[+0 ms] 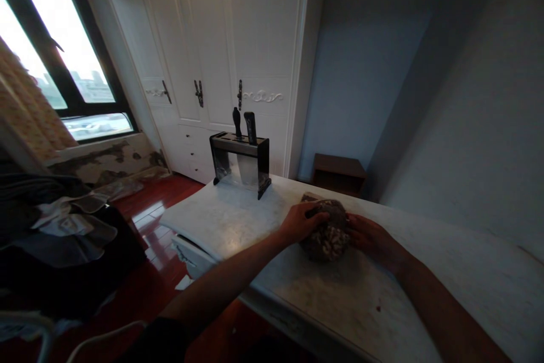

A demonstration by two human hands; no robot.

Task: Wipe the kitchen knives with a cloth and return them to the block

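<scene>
On the marble-look tabletop [250, 221] sits a dark brown, rounded thing with a pale, knobbly patch [329, 241] on its near side; its kind is hard to make out in the dim light. My left hand [301, 222] grips its upper left, with the thumb lying across the front and the other fingers behind. Against its right side rests my right hand [370, 236], fingers pointing toward it and partly in shadow. Behind it, a small brown flat piece [311, 197] shows in part.
A knife holder [240, 145] with two black handles stands near the table's far left edge. Beyond are a white wardrobe [204, 40] and a low brown cabinet [339, 165]. A half-open drawer [193, 252] juts out on the left, near piled clothes [72, 221].
</scene>
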